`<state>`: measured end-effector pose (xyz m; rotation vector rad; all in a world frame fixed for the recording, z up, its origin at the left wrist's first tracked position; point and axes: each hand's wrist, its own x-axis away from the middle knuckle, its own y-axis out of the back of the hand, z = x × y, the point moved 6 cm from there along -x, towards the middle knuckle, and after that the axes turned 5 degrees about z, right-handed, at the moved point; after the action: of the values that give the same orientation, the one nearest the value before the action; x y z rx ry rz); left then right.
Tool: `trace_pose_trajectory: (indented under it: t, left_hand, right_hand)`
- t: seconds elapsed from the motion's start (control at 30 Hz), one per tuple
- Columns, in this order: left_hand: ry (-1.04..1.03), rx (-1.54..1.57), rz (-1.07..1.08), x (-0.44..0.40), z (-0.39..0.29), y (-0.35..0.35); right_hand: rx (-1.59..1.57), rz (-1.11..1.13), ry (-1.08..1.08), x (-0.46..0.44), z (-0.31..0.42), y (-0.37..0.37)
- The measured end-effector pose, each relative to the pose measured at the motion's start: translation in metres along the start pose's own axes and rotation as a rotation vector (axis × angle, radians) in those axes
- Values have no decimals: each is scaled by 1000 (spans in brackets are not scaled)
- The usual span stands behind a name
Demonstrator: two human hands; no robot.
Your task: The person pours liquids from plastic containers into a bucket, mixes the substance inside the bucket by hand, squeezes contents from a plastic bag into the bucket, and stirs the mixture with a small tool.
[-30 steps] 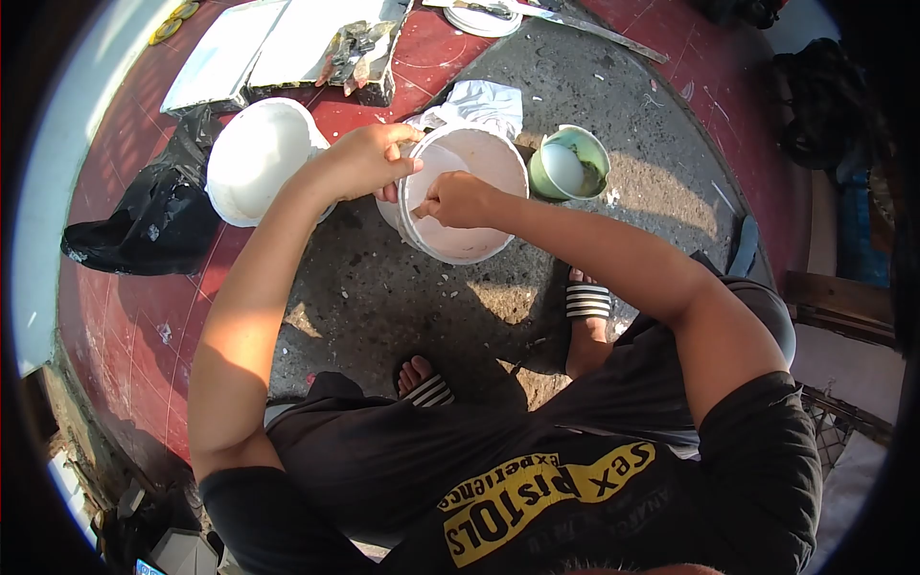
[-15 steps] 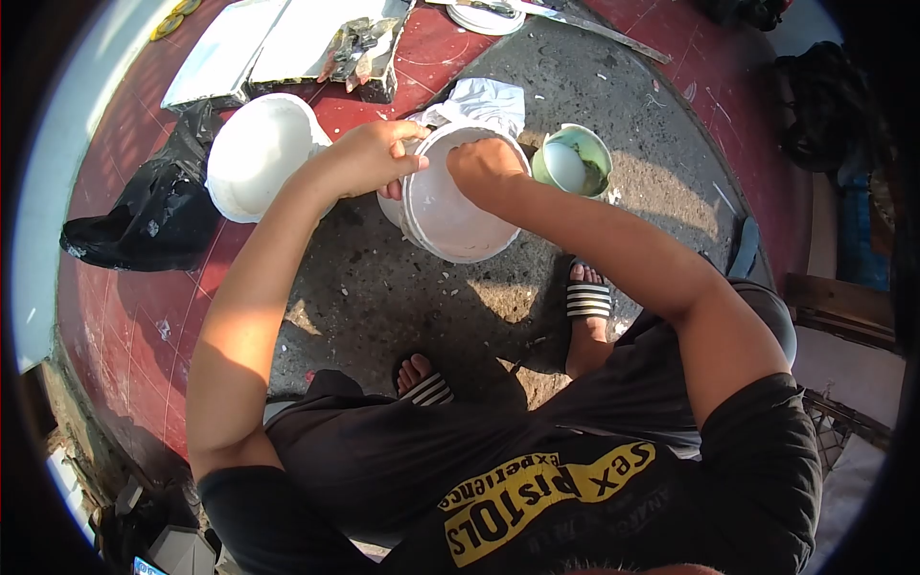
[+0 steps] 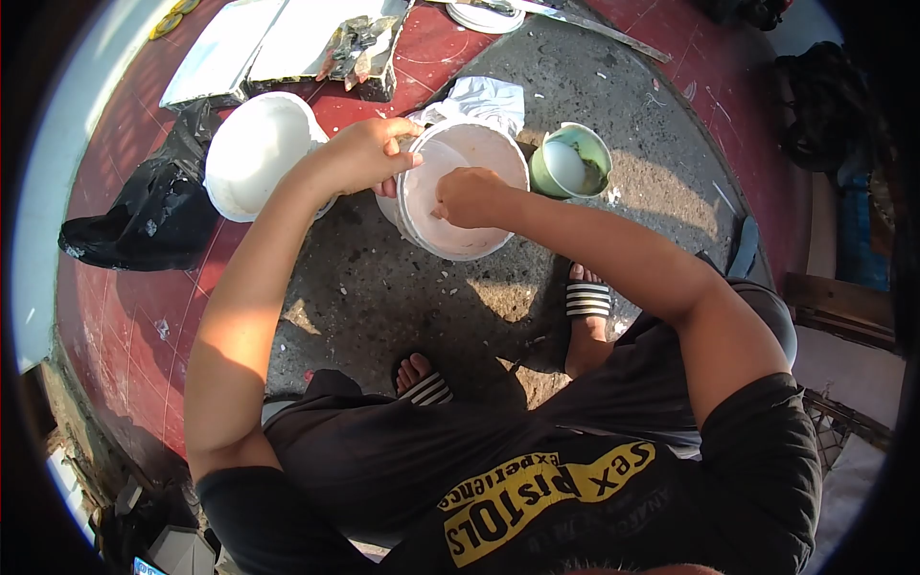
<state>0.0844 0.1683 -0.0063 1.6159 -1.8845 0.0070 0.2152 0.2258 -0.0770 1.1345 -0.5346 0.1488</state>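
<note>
A white bucket [image 3: 505, 158], its inside coated in pale residue, stands on the grey ground in front of me. My left hand [image 3: 369, 155] is closed on the left side of its rim. Down inside the bucket, my right hand [image 3: 476, 198] is curled into a fist; whatever it holds is hidden beneath the fingers. Right beside the bucket is a small green pail [image 3: 596, 172] with whitish contents. A second white tub [image 3: 257, 153] leans at the left, just beyond my left forearm.
Behind the bucket lies a crumpled white cloth [image 3: 494, 101]. A black plastic bag [image 3: 144, 220] sits at the far left on red tiles. White panels [image 3: 278, 43] carry dirty scraps at the back. My sandalled feet [image 3: 586, 299] are close to the bucket.
My right hand has moved down and slightly left inside the bucket, toward its near side. My left hand and the bucket have shifted slightly left.
</note>
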Motion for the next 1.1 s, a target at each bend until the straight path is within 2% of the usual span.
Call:
trace_pose_trajectory:
  t: [0.13, 0.2, 0.3, 0.43, 0.5, 0.63, 0.7, 0.73, 0.8, 0.93, 1.0, 1.03, 1.1]
  left_hand:
    - [-4, 3, 5, 0, -1, 0]
    - [3, 18, -2, 1, -1, 0]
    - [4, 4, -4, 1, 0, 1]
    - [-19, 35, -23, -2, 4, 0]
    - [-14, 31, -14, -3, 3, 0]
    - [-24, 50, -19, -2, 4, -1]
    - [-16, 35, -46, -1, 4, 1]
    - [-15, 36, -50, 1, 3, 3]
    - [13, 15, -20, 2, 2, 3]
    - [11, 3, -8, 1, 1, 2]
    - [23, 10, -8, 0, 2, 3]
    - [22, 9, -7, -1, 2, 3]
    - [24, 17, -32, 0, 4, 5]
  right_hand:
    - [213, -85, -52, -5, 4, 17]
    - [444, -176, 19, 0, 9, 30]
    - [508, -57, -26, 6, 4, 28]
    - [488, 83, -58, 5, 4, 6]
    - [219, 69, 27, 1, 9, 0]
    - [221, -64, -1, -5, 6, 12]
    - [455, -158, -43, 1, 4, 24]
    - [457, -159, -39, 3, 5, 28]
    - [427, 59, -91, 5, -1, 22]
    - [186, 144, -114, 2, -5, 5]
    - [11, 65, -69, -1, -5, 7]
    - [10, 64, -70, -3, -6, 7]
    - [142, -138, -122, -5, -7, 23]
